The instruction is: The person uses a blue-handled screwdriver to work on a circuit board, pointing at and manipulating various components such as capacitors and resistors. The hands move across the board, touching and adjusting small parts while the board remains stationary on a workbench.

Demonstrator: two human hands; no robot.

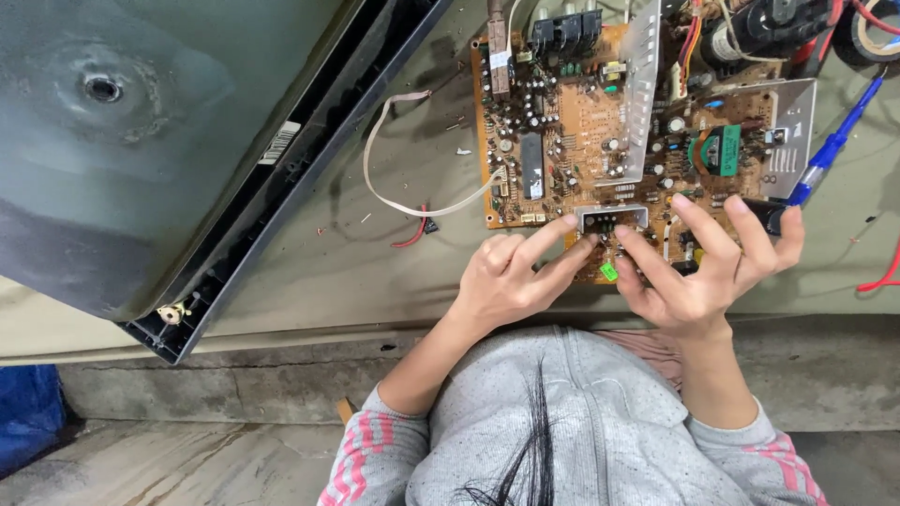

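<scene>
While a dark tube [112,141] with a white striped label [278,142] fills the left, brown board [562,122] on grey table [375,262], left hand [511,276] and right hand [698,272] pinching a small metal-framed part [611,222] at its near edge, blue screwdriver [830,150] right.

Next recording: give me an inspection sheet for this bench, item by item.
Surface: grey-green bench top, dusty, with small scraps.
Job's things: brown circuit board lying flat; small metal-framed part at its near edge.
Clutter: blue-handled tool, tape roll.
Grippers: left hand and right hand both with fingertips on the metal-framed part.
Cables: flat pale ribbon cable looping off the board; red wire.
Surroundings: picture tube in black frame at left; concrete floor below.
</scene>
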